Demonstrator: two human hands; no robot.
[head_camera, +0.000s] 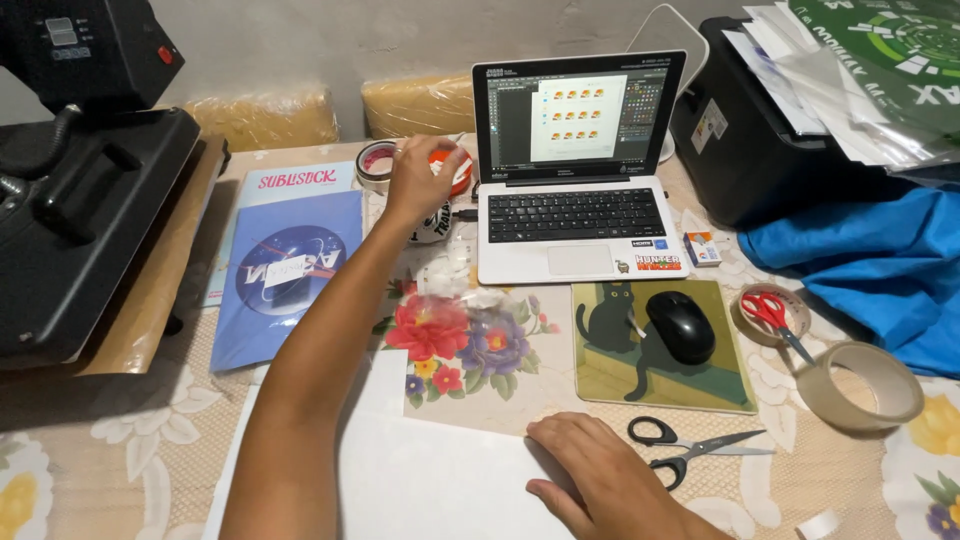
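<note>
The left hand (425, 178) pinched a light, stiff tape roll (378, 163) by its rim, while the right hand (610, 480) lay spread, pressing flimsy white paper (440, 480).

We see an orange tape roll (455, 172) lying flat on the far side of the table, just left of the laptop, partly covered by the left hand (420, 180), whose fingers curl over it. Beside it on the left lies a second, pale tape roll (374, 163). Near us a white sheet of paper (420, 480) lies flat, with the right hand (600, 475) pressed palm down on its right edge.
</note>
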